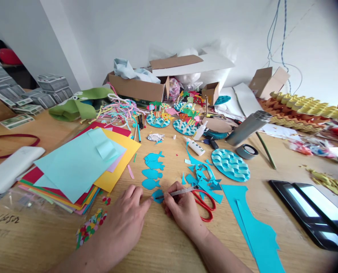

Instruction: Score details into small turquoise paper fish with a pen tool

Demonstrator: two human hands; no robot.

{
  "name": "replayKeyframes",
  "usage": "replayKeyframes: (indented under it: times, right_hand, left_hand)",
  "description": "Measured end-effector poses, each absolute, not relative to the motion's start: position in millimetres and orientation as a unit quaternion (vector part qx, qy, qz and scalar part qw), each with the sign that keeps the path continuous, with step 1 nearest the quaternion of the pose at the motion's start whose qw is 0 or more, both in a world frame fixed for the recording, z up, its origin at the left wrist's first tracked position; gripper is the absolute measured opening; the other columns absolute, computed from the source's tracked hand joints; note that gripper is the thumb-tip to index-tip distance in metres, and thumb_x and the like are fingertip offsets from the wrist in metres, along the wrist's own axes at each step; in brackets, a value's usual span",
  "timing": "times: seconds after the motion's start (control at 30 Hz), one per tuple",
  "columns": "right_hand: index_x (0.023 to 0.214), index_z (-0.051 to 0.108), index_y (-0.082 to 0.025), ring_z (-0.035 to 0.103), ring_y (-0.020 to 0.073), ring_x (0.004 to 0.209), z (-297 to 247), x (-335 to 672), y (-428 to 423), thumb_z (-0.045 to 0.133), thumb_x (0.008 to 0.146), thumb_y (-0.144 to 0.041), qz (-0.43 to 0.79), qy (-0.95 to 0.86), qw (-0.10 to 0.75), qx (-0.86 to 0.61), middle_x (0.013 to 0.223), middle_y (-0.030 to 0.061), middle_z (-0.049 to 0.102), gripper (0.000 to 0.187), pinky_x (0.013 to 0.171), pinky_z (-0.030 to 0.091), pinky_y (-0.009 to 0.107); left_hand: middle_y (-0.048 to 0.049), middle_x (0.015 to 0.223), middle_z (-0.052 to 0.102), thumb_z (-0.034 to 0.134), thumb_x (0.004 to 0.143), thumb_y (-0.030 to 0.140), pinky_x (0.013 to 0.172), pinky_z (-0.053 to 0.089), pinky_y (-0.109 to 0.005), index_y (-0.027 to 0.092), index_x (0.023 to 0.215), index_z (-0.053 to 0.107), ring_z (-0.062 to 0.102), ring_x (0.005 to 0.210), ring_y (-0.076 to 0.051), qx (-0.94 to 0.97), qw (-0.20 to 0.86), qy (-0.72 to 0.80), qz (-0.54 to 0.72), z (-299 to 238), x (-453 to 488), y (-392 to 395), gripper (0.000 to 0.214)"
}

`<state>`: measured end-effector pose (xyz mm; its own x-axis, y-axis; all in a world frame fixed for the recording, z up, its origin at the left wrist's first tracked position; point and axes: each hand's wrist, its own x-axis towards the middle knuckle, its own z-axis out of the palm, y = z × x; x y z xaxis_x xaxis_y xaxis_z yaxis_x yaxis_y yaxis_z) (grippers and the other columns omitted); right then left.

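A small blue paper fish [157,194] lies flat on the table between my hands. My left hand [130,210] rests at its left, the thumb at the edge of the fish and the other fingers loosely bent on the tabletop. In my right hand [184,208] is a slim pen [183,191], gripped between thumb and fingers, its tip over the fish. Just beyond, several more blue paper fish [152,173] lie in a column; the far ones show drawn lines. Beside my right hand are red-handled scissors [213,205], partly hidden by that hand.
Blue scraps [213,194] and a large cut blue sheet [261,239] lie to the right, near a dark tablet-like device [288,204]. Stacked coloured paper [69,163] and confetti dots [90,227] are left. Farther back stand a glue bottle [196,148], wavy blue disc [230,165] and metal flask [247,129].
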<state>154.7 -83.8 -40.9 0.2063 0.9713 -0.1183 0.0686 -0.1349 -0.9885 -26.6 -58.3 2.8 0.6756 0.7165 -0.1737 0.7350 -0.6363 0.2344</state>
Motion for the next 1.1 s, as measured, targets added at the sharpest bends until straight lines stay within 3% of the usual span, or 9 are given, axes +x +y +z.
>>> replayKeyframes:
  times: [0.73,0.97,1.1]
  right_hand:
    - [0.069,0.050,-0.024,0.048,0.0131,0.039,-39.5,155.9,-84.7,0.063,0.081,-0.026,0.431,-0.467,0.483,-0.603,0.048,-0.0052,0.053,0.017,0.038,0.037,0.023]
    - [0.069,0.051,-0.024,0.049,0.0133,0.039,-39.1,156.0,-85.1,0.068,0.080,-0.031,0.442,-0.453,0.486,-0.603,0.048,-0.0047,0.054,0.022,0.038,0.037,0.024]
    - [0.071,0.050,-0.025,0.049,0.0132,0.039,-35.9,156.2,-88.4,0.069,0.082,-0.042,0.439,-0.431,0.545,-0.569,0.050,-0.0051,0.053,0.028,0.039,0.037,0.024]
  left_hand:
    - [-0.0108,0.111,0.056,0.040,0.084,0.001,0.094,0.049,-0.048,0.021,0.114,0.065,0.051,0.111,-0.029,0.905,0.137,0.402,-0.022,2.7,-26.2,-58.1,0.044]
    - [-0.0116,0.113,0.057,0.039,0.086,0.001,0.095,0.048,-0.048,0.020,0.117,0.065,0.052,0.112,-0.029,0.903,0.137,0.404,-0.039,4.2,-25.3,-57.8,0.045]
    - [-0.0119,0.113,0.057,0.039,0.085,0.001,0.094,0.049,-0.049,0.020,0.117,0.065,0.052,0.112,-0.029,0.904,0.139,0.404,-0.030,3.6,-26.3,-59.7,0.045]
